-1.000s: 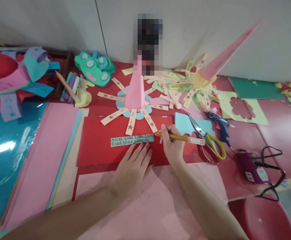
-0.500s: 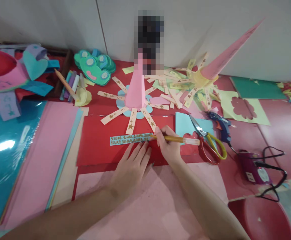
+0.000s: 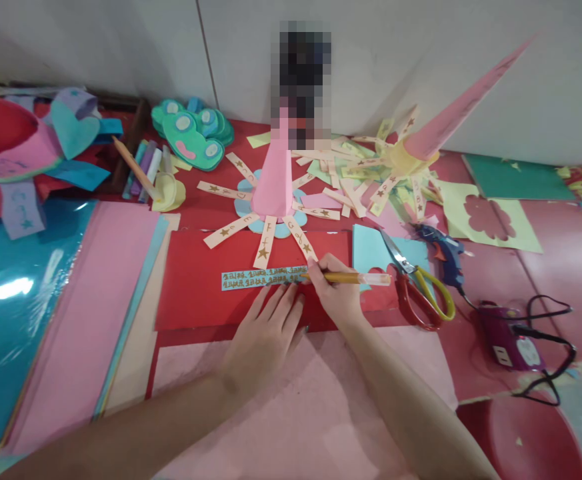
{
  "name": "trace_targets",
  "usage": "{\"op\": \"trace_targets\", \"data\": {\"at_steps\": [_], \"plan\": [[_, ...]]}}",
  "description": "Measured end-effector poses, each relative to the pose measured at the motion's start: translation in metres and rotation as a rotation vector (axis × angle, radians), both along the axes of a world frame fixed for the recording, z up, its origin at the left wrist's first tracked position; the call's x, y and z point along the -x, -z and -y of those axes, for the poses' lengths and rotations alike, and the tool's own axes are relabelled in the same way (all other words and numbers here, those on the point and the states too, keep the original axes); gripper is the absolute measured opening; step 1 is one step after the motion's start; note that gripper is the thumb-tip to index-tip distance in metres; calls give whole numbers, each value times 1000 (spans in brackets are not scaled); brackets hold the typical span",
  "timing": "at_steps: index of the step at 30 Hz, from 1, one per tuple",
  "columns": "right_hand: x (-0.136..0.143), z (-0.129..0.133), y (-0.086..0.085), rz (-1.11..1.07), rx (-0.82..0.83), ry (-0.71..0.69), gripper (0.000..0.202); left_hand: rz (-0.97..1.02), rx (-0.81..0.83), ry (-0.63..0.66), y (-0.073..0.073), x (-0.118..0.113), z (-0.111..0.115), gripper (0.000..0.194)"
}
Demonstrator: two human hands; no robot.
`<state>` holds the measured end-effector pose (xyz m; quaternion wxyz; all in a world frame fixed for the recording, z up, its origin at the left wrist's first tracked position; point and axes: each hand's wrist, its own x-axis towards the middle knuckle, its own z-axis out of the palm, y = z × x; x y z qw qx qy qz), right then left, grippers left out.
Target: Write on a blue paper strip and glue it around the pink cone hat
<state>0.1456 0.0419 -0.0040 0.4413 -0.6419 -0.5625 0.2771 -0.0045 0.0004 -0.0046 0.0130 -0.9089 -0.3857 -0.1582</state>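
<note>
A narrow blue strip (image 3: pixel 245 279) with two rows of gold-brown writing lies on a red sheet (image 3: pixel 191 310). My left hand (image 3: pixel 268 327) rests flat, fingers spread, its fingertips at the strip's lower edge. In my right hand (image 3: pixel 338 293) is a gold pen (image 3: pixel 343 277), its tip at the right end of the strip. Just behind stands a pink paper cone (image 3: pixel 273 180) on a blue flower base, ringed by lettered cream strips (image 3: pixel 263 250) with stars.
Scissors (image 3: pixel 408 270), a glue gun (image 3: pixel 443 250) and a purple power block (image 3: pixel 508 337) with black cables are at right. Paper scraps (image 3: pixel 351 190) and a second cone (image 3: pixel 451 110) lie behind. Green frog cutouts (image 3: pixel 195 143), markers (image 3: pixel 145 170) and coloured sheets (image 3: pixel 81 300) are at left.
The pen has tilted slightly in my right hand, its back end a little higher and farther left. My left hand stays in place on the paper.
</note>
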Motion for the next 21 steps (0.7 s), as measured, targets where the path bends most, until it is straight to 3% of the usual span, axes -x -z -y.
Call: {"op": "trace_targets", "data": {"at_steps": [21], "plan": [[-1, 0, 2, 22, 17, 3, 33, 11, 28, 3, 0, 0, -1, 34]]}}
